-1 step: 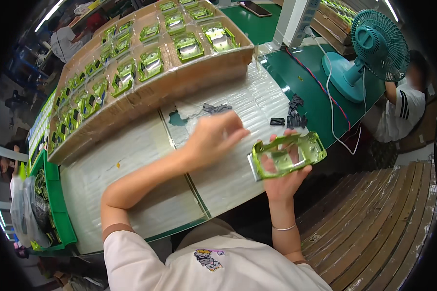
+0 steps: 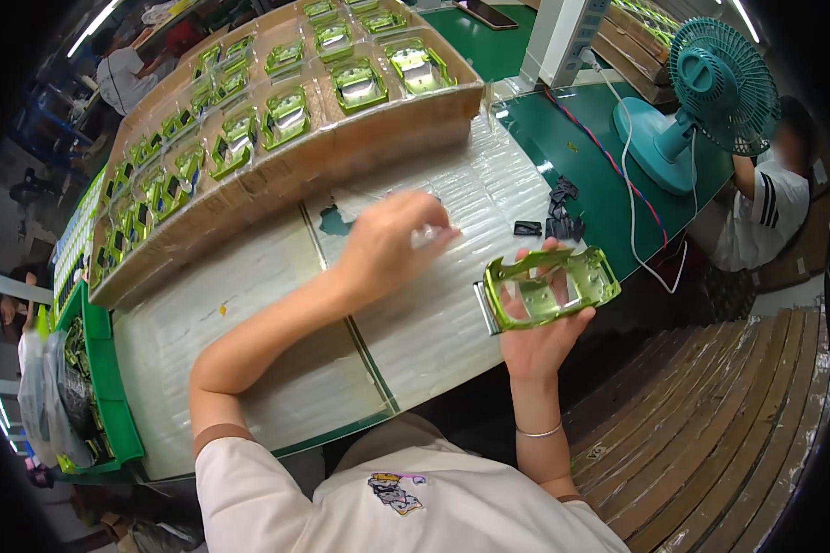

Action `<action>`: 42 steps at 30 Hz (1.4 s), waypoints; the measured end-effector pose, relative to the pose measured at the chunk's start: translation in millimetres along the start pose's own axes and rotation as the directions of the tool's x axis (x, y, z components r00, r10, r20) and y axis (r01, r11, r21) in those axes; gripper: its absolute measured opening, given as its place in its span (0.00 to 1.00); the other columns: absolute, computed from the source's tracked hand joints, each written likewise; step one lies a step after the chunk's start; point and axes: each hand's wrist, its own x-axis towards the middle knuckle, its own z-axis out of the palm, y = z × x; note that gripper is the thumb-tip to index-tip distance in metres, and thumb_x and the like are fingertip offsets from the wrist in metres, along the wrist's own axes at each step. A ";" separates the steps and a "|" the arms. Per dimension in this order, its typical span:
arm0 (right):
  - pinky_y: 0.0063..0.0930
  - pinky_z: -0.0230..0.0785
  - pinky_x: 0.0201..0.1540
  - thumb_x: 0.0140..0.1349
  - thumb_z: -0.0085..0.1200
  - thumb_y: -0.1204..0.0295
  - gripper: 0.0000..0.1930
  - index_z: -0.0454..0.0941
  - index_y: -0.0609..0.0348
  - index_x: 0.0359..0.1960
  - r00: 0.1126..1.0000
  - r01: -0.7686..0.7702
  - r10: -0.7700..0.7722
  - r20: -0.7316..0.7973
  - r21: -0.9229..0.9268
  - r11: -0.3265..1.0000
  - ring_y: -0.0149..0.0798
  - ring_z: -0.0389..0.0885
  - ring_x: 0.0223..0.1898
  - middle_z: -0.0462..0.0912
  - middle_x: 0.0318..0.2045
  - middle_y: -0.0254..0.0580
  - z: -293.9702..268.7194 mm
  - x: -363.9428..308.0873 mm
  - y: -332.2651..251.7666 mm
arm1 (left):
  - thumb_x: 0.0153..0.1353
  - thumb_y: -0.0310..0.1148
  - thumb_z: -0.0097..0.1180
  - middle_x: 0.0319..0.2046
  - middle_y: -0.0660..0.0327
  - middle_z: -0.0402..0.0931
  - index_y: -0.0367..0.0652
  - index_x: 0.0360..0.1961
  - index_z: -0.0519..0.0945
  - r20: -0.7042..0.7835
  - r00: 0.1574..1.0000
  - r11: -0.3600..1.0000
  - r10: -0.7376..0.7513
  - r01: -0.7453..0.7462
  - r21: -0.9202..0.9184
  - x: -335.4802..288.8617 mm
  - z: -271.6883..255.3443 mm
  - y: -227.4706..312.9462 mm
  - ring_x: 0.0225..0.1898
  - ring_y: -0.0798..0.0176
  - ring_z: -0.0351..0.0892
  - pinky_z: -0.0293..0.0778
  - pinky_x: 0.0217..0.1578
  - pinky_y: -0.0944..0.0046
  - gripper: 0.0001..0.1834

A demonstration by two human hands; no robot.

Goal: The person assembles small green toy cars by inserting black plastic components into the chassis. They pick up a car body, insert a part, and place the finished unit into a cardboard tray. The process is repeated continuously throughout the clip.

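My right hand (image 2: pixel 539 352) grips a shiny green plastic casing (image 2: pixel 563 293) with a large opening, held above the table's right edge. Its fingers wrap the casing from behind and below, and a flat silvery strip shows along the casing's left end. Over the middle of the table, my left hand (image 2: pixel 392 244) is closed, thumb and fingertips drawn together. Whatever may be in that pinch is too small and covered to name. Small black pieces (image 2: pixel 563 217) lie in a loose pile beyond the casing, with one black piece (image 2: pixel 527 228) apart from them.
A cardboard tray (image 2: pixel 341 147) with several green casings in clear pockets stands at the back left. A green crate (image 2: pixel 120 415) is at far left. A teal fan (image 2: pixel 682 101), cables (image 2: pixel 625 175) and a phone (image 2: pixel 486 14) occupy the green tabletop. Another person (image 2: pixel 770 203) sits at right.
My left hand has shifted slightly left and away from me, its fingers drawn closer together, covering dark pieces seen before. The casing in my right hand has tilted slightly.
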 end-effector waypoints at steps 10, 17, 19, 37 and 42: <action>0.50 0.51 0.63 0.38 0.70 0.68 0.43 0.57 0.49 0.57 0.989 -0.051 0.077 0.124 -0.198 0.979 0.50 0.56 0.62 0.64 0.55 0.36 13.7 -0.4 4.0 | 0.47 0.27 0.61 0.30 0.59 0.75 0.41 0.40 0.78 0.002 0.992 0.976 -0.123 0.121 0.182 -4.0 -16.8 -26.0 0.32 0.61 0.75 0.70 0.35 0.65 0.15; 0.39 0.60 0.60 0.37 0.70 0.76 0.40 0.59 0.57 0.54 0.981 -0.034 0.105 0.165 -0.388 0.921 0.44 0.64 0.58 0.67 0.54 0.48 20.4 6.0 10.1 | 0.55 0.25 0.55 0.30 0.65 0.75 0.37 0.43 0.75 0.381 0.822 0.593 -0.423 0.569 -0.569 -12.5 -42.6 -23.1 0.32 0.72 0.75 0.71 0.35 0.71 0.13; 0.36 0.62 0.58 0.37 0.69 0.78 0.39 0.60 0.58 0.54 0.956 0.075 0.106 0.273 -0.579 0.812 0.42 0.66 0.56 0.67 0.54 0.52 16.4 8.4 15.5 | 0.56 0.26 0.54 0.30 0.63 0.76 0.39 0.36 0.74 0.360 0.823 0.519 -0.438 0.559 -0.647 -13.7 -47.7 -17.1 0.32 0.72 0.75 0.71 0.37 0.71 0.06; 0.43 0.65 0.57 0.41 0.67 0.76 0.34 0.59 0.50 0.49 0.777 0.573 -0.147 0.612 -0.592 0.566 0.54 0.65 0.57 0.66 0.52 0.50 4.6 -0.3 22.7 | 0.46 0.21 0.62 0.30 0.61 0.78 0.38 0.30 0.81 0.284 0.955 0.949 -0.088 0.168 -0.269 -33.2 -36.9 53.7 0.29 0.68 0.78 0.73 0.30 0.71 0.07; 0.42 0.65 0.55 0.44 0.65 0.75 0.28 0.64 0.55 0.47 0.756 0.583 -0.173 0.632 -0.528 0.617 0.56 0.69 0.54 0.71 0.49 0.54 7.4 -0.4 23.7 | 0.42 0.24 0.64 0.29 0.59 0.79 0.40 0.28 0.81 0.381 0.918 0.950 0.107 0.018 -0.311 -27.7 -47.7 45.4 0.31 0.58 0.77 0.72 0.32 0.64 0.09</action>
